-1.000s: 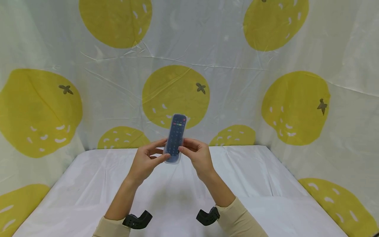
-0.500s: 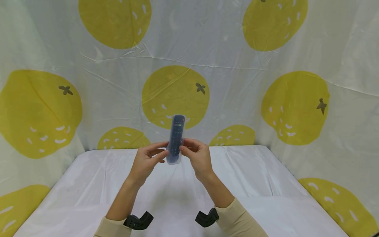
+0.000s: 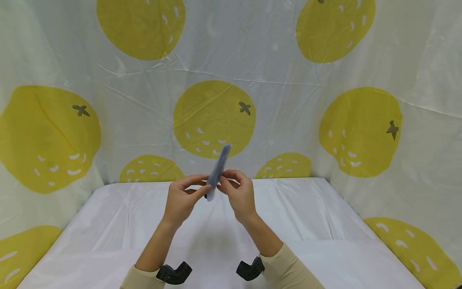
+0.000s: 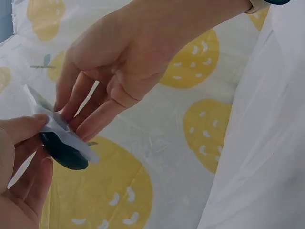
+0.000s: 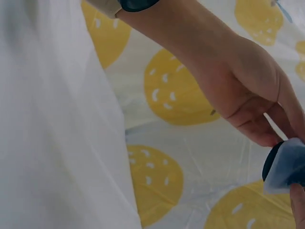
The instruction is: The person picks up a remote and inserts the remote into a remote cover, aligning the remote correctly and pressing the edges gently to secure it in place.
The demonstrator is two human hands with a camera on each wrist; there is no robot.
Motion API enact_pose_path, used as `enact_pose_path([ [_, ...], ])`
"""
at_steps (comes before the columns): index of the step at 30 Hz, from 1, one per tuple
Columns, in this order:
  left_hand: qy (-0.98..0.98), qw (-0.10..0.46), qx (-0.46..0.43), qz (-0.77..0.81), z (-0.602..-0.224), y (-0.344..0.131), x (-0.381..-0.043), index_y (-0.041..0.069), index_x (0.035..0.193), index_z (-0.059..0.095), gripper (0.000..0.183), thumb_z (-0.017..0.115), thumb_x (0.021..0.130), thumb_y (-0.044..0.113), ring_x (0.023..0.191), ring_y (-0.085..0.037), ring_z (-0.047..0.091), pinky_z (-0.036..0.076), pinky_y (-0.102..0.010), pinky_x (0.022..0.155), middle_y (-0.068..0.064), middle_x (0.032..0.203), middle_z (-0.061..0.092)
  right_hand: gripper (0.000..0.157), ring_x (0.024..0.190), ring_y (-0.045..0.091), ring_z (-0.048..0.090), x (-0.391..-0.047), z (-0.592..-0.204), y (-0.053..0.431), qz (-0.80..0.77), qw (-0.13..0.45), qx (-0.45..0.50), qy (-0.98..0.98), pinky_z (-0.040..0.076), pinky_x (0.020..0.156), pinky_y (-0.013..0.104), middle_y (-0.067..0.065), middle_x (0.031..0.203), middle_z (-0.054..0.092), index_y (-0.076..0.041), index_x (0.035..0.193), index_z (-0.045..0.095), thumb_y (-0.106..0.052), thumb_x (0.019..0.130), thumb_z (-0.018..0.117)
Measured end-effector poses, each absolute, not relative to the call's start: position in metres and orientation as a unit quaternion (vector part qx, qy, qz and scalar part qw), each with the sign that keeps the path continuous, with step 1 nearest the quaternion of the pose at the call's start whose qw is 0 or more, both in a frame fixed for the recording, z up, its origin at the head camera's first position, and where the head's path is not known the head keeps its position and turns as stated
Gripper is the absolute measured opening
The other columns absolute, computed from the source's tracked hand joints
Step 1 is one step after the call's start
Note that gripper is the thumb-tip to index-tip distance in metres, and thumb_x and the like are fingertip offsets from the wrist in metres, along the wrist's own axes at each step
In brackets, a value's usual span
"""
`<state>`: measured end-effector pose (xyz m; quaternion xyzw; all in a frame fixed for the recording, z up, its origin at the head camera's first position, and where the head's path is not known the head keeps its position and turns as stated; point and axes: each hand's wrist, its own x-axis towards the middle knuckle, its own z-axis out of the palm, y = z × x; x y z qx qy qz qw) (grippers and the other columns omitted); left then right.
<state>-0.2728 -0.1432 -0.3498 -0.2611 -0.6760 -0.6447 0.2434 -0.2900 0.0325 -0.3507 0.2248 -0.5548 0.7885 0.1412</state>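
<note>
A dark remote control [image 4: 66, 155] with a clear plastic cover [image 3: 218, 167] about it is held up above the white table, tilted nearly edge-on in the head view. My left hand [image 3: 183, 200] pinches its lower left side between thumb and fingers. On the other side, my right hand [image 3: 241, 196] holds it with thumb and fingertips close by the edge. The left wrist view shows the dark rounded end jutting below the whitish cover [image 4: 59, 126], the right hand's fingers reaching behind it. In the right wrist view the covered end [image 5: 286, 167] sits by the left hand's fingers; the buttons are hidden.
The table [image 3: 288, 216] is draped in white cloth. Behind and at both sides hangs a pale curtain [image 3: 281, 120] printed with yellow fruit. A black camera mount sits on the left wrist [image 3: 175, 273] and another on the right wrist [image 3: 250, 269].
The remote control has turned from showing its button face to nearly edge-on, its top leaning right. Both hands have shifted their fingers on it; the left hand has moved slightly right.
</note>
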Motion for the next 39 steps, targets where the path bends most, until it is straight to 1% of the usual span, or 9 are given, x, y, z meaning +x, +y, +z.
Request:
enact_pose_path([
  [3,-0.674,0.308,-0.282,-0.61,-0.353,-0.137,-0.274,0.001,0.109,0.08,0.028,0.086,0.082,-0.003,0.091,-0.025,0.073,0.062,-0.033,0.069,-0.011,0.105,0.076,0.024,0.105,0.03,0.071,-0.288,-0.35,0.033,0.795,0.12,0.24,-0.543,0.059,0.087,0.045,0.023,0.114,0.065,0.018,0.117,0.064,0.0,0.1,0.063],
  [7,-0.679,0.389,-0.303,-0.543,-0.358,-0.131,-0.277,0.003,0.106,0.081,0.03,0.089,0.078,-0.003,0.092,-0.025,0.073,0.061,-0.028,0.067,-0.008,0.103,0.078,0.033,0.109,0.033,0.07,-0.287,-0.35,0.033,0.798,0.101,0.251,-0.539,0.058,0.088,0.046,0.024,0.118,0.067,0.016,0.123,0.065,-0.007,0.1,0.067],
  [11,-0.689,0.415,-0.33,-0.495,-0.36,-0.13,-0.277,0.003,0.109,0.081,0.034,0.09,0.077,-0.003,0.098,-0.025,0.073,0.061,-0.03,0.066,-0.007,0.107,0.077,0.034,0.103,0.028,0.072,-0.289,-0.35,0.036,0.792,0.102,0.238,-0.553,0.059,0.086,0.043,0.023,0.113,0.071,0.016,0.122,0.067,-0.01,0.1,0.069],
  [17,-0.705,0.366,-0.326,-0.512,-0.361,-0.138,-0.28,0.005,0.115,0.079,0.032,0.084,0.084,-0.003,0.104,-0.027,0.072,0.061,-0.03,0.067,-0.005,0.113,0.076,0.03,0.093,0.02,0.071,-0.294,-0.349,0.042,0.809,0.08,0.221,-0.539,0.061,0.083,0.04,0.015,0.102,0.07,0.021,0.12,0.064,-0.004,0.103,0.063],
  [22,-0.734,0.296,-0.266,-0.55,-0.358,-0.145,-0.279,0.009,0.121,0.076,0.034,0.085,0.088,0.01,0.106,-0.026,0.067,0.061,-0.031,0.075,-0.003,0.117,0.071,0.03,0.09,0.019,0.071,-0.296,-0.349,0.046,0.82,0.041,0.225,-0.525,0.061,0.082,0.038,0.012,0.1,0.067,0.023,0.122,0.06,-0.001,0.104,0.058],
  [25,-0.74,0.229,-0.235,-0.588,-0.357,-0.147,-0.278,0.009,0.125,0.074,0.038,0.085,0.089,0.016,0.105,-0.026,0.067,0.06,-0.032,0.079,-0.006,0.121,0.068,0.029,0.091,0.02,0.073,-0.297,-0.349,0.049,0.825,0.018,0.233,-0.514,0.061,0.082,0.036,0.012,0.101,0.068,0.021,0.122,0.062,-0.002,0.105,0.056],
  [30,-0.722,0.143,-0.227,-0.637,-0.354,-0.151,-0.277,-0.001,0.124,0.073,0.031,0.076,0.096,0.013,0.097,-0.025,0.071,0.06,-0.035,0.079,-0.014,0.118,0.071,0.023,0.09,0.019,0.071,-0.299,-0.348,0.056,0.827,-0.009,0.263,-0.498,0.06,0.081,0.032,0.011,0.101,0.065,0.011,0.116,0.067,-0.007,0.108,0.055],
  [36,-0.697,0.147,-0.248,-0.657,-0.351,-0.15,-0.277,-0.009,0.117,0.073,0.023,0.072,0.097,0.004,0.089,-0.021,0.073,0.061,-0.035,0.077,-0.021,0.11,0.073,0.021,0.09,0.018,0.07,-0.301,-0.346,0.06,0.819,-0.028,0.269,-0.506,0.059,0.082,0.03,0.01,0.101,0.063,0.005,0.118,0.064,-0.011,0.11,0.052],
  [39,-0.691,0.163,-0.245,-0.659,-0.351,-0.15,-0.277,-0.01,0.114,0.074,0.021,0.071,0.097,0.002,0.085,-0.02,0.073,0.061,-0.033,0.076,-0.021,0.105,0.074,0.018,0.088,0.019,0.072,-0.301,-0.345,0.059,0.811,-0.021,0.253,-0.527,0.06,0.081,0.032,0.01,0.099,0.064,0.003,0.111,0.066,-0.011,0.109,0.055],
])
